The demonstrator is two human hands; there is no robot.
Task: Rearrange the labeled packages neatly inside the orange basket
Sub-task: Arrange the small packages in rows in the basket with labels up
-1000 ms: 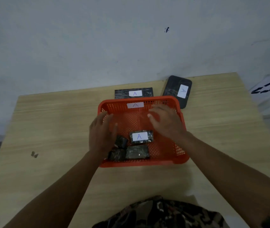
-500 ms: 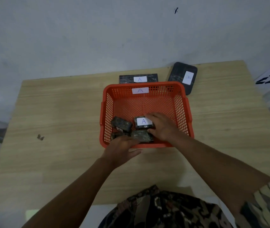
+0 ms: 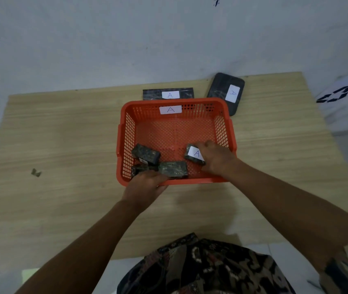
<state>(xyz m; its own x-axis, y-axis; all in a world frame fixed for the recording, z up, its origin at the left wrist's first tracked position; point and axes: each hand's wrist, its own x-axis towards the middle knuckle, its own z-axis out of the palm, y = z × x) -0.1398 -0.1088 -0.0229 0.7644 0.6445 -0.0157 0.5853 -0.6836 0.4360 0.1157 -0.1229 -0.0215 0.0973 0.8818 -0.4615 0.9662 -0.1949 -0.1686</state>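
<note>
An orange mesh basket [image 3: 224, 132] with a white "A" label on its far wall stands mid-table. Inside, near the front, lie several small dark wrapped packages. My right hand [image 3: 216, 159] grips one with a white "A" label [image 3: 194, 154] at the front right, tilted. Another package [image 3: 146, 153] lies tilted at the left, a third [image 3: 173, 169] lies flat at the front centre, and one more [image 3: 138, 169] sits in the front left corner. My left hand [image 3: 144, 185] rests over the basket's front rim, fingers curled by the corner package; whether it grips anything is hidden.
Behind the basket on the wooden table [image 3: 63, 134] lie a flat dark package labelled "A" [image 3: 167, 94] and a dark rounded package with a label [image 3: 227, 92]. A small dark scrap [image 3: 35, 172] lies at the left. A wall rises just beyond the table.
My right hand has carried the labelled package from the basket's centre to the front right. My left hand stays at the front rim. The camera view has shifted slightly.
</note>
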